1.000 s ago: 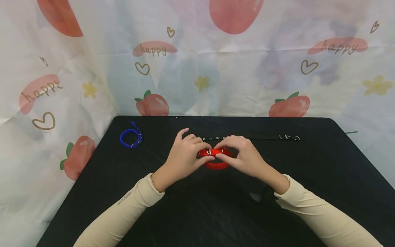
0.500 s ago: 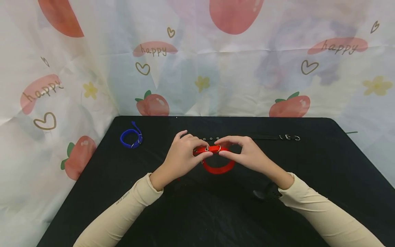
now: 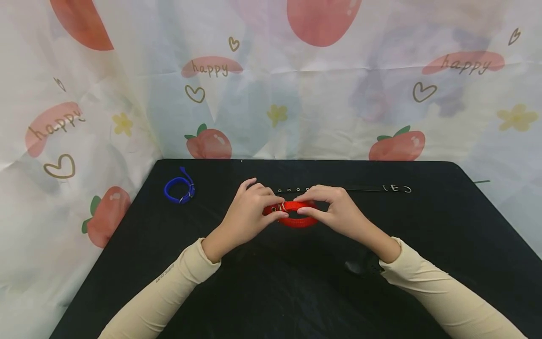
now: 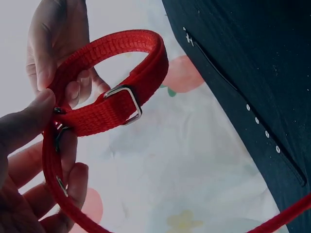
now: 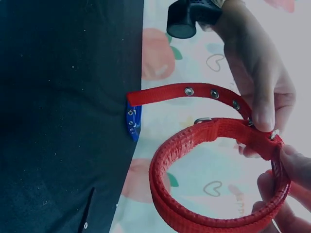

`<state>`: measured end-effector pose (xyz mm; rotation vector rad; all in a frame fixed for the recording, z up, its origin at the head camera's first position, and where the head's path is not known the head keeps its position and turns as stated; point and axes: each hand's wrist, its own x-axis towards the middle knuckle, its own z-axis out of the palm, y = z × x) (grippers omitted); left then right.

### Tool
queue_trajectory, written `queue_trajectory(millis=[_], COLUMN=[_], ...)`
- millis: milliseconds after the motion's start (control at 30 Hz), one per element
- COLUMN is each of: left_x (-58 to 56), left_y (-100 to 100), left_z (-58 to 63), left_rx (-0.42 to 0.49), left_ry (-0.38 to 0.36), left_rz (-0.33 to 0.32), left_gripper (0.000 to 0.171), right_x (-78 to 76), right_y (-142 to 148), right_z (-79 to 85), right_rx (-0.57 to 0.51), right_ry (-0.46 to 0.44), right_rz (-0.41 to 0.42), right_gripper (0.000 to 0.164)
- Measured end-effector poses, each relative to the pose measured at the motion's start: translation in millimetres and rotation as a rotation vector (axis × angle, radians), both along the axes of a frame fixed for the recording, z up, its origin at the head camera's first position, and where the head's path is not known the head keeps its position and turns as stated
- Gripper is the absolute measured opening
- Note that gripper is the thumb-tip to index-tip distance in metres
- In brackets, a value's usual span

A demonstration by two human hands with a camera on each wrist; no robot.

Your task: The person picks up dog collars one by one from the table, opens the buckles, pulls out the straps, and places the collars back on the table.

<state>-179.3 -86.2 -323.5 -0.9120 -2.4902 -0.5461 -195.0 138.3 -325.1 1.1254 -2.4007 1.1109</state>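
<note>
Above the table's middle, a red pet collar [image 3: 298, 222] is bent into a ring between both hands. My left hand [image 3: 245, 212] pinches it between thumb and fingers by the buckle. Opposite, my right hand [image 3: 336, 214] pinches the band, its thumb curved against the ring. A silver metal loop [image 4: 138, 104] stands out on the band in the left wrist view. The collar's free tail, with metal eyelets [image 5: 189, 91], sticks out past my left thumb in the right wrist view. Fingers partly cover the buckle.
A blue collar [image 3: 166, 188] lies coiled at the far left of the black table [image 3: 271, 301]. Behind the hands, a thin black strap [image 3: 364, 189] with eyelets and metal rings lies stretched out. A printed fabric backdrop [image 3: 322, 103] borders the table's back and left.
The red collar's ring first dipped toward me, then tilted back up. Its metal fittings have shifted slightly left. Both hands keep their pinch and have hardly moved.
</note>
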Motion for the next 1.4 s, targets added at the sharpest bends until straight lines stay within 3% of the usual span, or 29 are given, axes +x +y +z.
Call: queue_trajectory(millis=[300,467,767,967,1100,1267,1400], left_x=[3.1,3.7,4.1,4.1,4.8,3.3,0.7], left_y=[-1,-4,-6,-5,-3,-5,-9], left_z=[2.6,8.9,14.1,18.9,21.7,16.9,7.7], left_rx=[0.023,-0.015,-0.215,-0.374,-0.432,-0.401,-0.291], left_ry=[0.095,0.096,0.131,0.207,0.247,0.259,0.230], left_rz=[-0.029,-0.026,-0.013,0.047,0.082,0.100,0.100], left_gripper=[0.026,0.030,0.029,0.024,0.019,0.012,0.013], right_x=[5.0,7.7,10.4,13.3,13.7,13.0,12.3], right_y=[-6,-7,-10,-14,-16,-18,-14], right_z=[3.7,7.0,9.4,9.8,8.5,7.3,7.4], right_rx=[0.019,0.081,0.241,0.334,0.347,0.341,0.326], right_ry=[0.119,0.184,0.303,0.369,0.399,0.385,0.320], right_rz=[-0.026,-0.056,-0.113,-0.146,-0.158,-0.170,-0.176], right_gripper=[0.025,0.025,0.022,0.020,0.019,0.017,0.017])
